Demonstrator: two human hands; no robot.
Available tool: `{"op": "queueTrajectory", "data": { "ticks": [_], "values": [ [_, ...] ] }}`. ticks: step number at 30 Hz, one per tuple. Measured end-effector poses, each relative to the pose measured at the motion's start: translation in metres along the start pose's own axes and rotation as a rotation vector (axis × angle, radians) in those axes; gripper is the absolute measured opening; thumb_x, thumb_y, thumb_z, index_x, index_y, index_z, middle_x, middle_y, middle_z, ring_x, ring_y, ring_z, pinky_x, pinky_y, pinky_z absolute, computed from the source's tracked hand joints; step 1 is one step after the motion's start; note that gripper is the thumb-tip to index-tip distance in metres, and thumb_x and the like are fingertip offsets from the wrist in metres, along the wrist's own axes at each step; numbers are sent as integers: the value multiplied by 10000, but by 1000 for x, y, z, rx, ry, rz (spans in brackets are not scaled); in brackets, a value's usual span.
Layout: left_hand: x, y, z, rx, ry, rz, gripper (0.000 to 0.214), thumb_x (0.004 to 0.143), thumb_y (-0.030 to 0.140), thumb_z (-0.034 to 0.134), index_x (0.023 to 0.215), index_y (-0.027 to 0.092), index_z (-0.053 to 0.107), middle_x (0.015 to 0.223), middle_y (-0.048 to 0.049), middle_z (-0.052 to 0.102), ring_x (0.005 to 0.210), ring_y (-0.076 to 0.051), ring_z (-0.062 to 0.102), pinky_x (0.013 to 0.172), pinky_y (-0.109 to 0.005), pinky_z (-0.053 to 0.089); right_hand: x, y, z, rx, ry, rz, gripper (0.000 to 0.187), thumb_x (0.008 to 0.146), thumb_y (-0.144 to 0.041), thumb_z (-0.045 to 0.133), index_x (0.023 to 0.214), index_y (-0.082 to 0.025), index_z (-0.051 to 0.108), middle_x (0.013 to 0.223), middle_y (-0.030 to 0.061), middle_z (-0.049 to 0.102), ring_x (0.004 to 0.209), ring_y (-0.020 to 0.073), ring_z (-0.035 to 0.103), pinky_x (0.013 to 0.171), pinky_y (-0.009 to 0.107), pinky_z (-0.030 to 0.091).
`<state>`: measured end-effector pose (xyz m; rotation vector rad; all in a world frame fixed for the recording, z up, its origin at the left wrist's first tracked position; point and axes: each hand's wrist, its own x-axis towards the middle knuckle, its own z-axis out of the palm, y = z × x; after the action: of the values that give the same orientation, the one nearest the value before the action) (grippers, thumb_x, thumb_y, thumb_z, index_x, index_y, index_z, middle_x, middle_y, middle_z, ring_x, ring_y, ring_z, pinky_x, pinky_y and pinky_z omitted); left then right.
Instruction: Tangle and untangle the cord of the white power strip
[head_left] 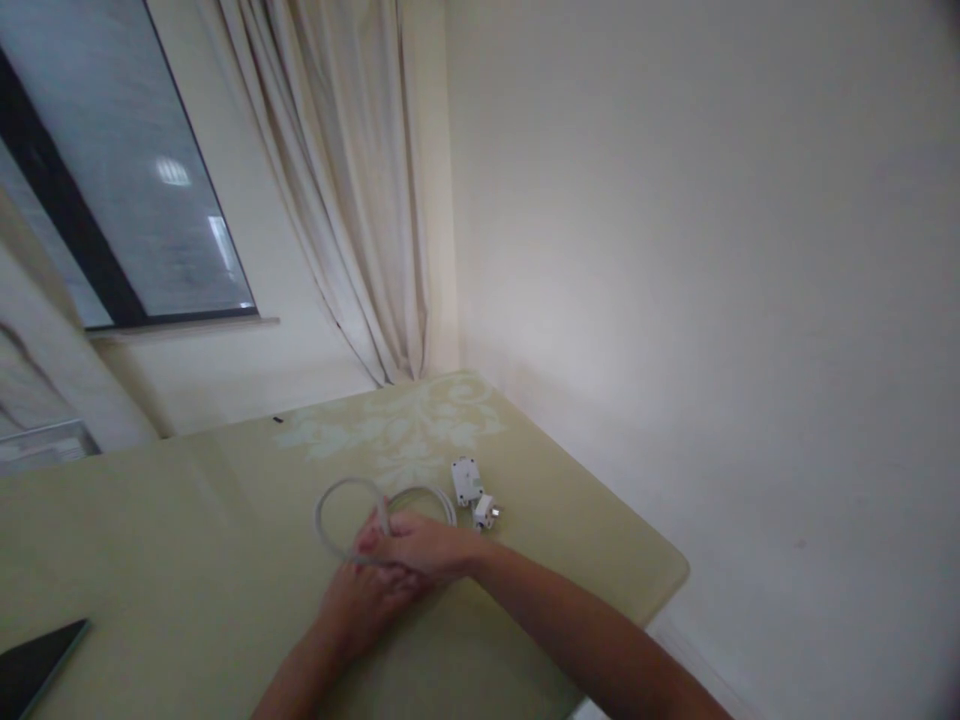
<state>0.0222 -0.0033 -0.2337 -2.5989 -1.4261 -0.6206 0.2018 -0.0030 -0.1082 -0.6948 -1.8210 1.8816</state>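
Observation:
Both hands work close together over the table on a light grey power cable [339,482]. My right hand [424,546] crosses over the left with its fingers closed on the cable, which rises in a loop on the left side. Beneath it, my left hand [369,598] is partly hidden, its fingers wrapped about the cable near the right hand's fingertips. Another cable loop [429,489] curves behind the hands. A white plug [486,511] with metal pins lies just beyond the right wrist. Touching or close to it is a white rectangular block [467,481].
The pale green table [187,560] has a white floral pattern towards its far corner. A dark flat object [41,660] lies at the left front. A small black piece [278,420] rests by the far edge. Wall [675,300] and curtain [352,200] bound the table.

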Motion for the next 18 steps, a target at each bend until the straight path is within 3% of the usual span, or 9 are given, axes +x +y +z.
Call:
{"op": "queueTrajectory", "data": {
  "ticks": [2,4,6,8,11,13,15,18],
  "values": [
    [-1,4,-3,-15,-66,-35,604,882,659,630,1287,229,756,1439,-140,674,1418,-427,529,1174,-602,432,17,-1,-9,379,60,6,318,992,-473,614,1025,-160,654,597,-85,415,481,61,336,504,190,292],
    [-1,7,-7,-52,-72,-100,784,845,711,643,1411,169,670,1528,-191,587,1491,-430,434,1199,-597,397,33,5,-16,609,123,-2,225,955,-346,660,1064,-149,657,632,-69,475,505,64,415,540,186,361],
    [0,9,-13,-130,-75,-147,812,831,708,656,1418,146,659,1578,-211,525,1525,-424,382,1222,-596,359,46,17,-19,705,226,5,166,905,-231,691,1040,-142,651,662,-48,537,551,84,515,601,206,438],
    [4,11,-21,-256,-83,-183,694,877,675,608,1333,162,715,1550,-193,563,1512,-401,415,1238,-588,331,55,32,-18,732,346,18,159,862,-190,729,983,-153,632,669,-42,565,584,101,571,633,223,466],
    [13,12,-34,-512,-40,-310,553,971,595,462,1195,183,755,1425,-154,678,1401,-343,562,1204,-536,401,63,51,-14,683,522,-14,231,791,-214,811,911,-171,619,723,-33,620,635,110,601,650,234,461],
    [18,15,-40,-641,30,-457,519,952,579,486,1173,173,722,1315,-155,731,1276,-331,657,1124,-509,491,66,58,-10,577,635,-27,244,733,-183,831,876,-170,633,754,-32,643,672,114,608,669,238,457],
    [20,19,-40,-689,130,-575,553,885,552,580,1252,144,644,1288,-177,729,1224,-341,684,1072,-505,532,67,63,-4,421,712,-11,224,709,-148,809,870,-171,654,778,-28,658,727,131,630,725,255,477],
    [20,26,-30,-594,226,-581,660,848,404,592,1422,90,501,1408,-234,639,1322,-359,618,1113,-525,493,67,66,4,143,810,-21,266,735,-139,751,986,-180,672,907,11,701,865,176,676,842,299,518]
  ]
}}
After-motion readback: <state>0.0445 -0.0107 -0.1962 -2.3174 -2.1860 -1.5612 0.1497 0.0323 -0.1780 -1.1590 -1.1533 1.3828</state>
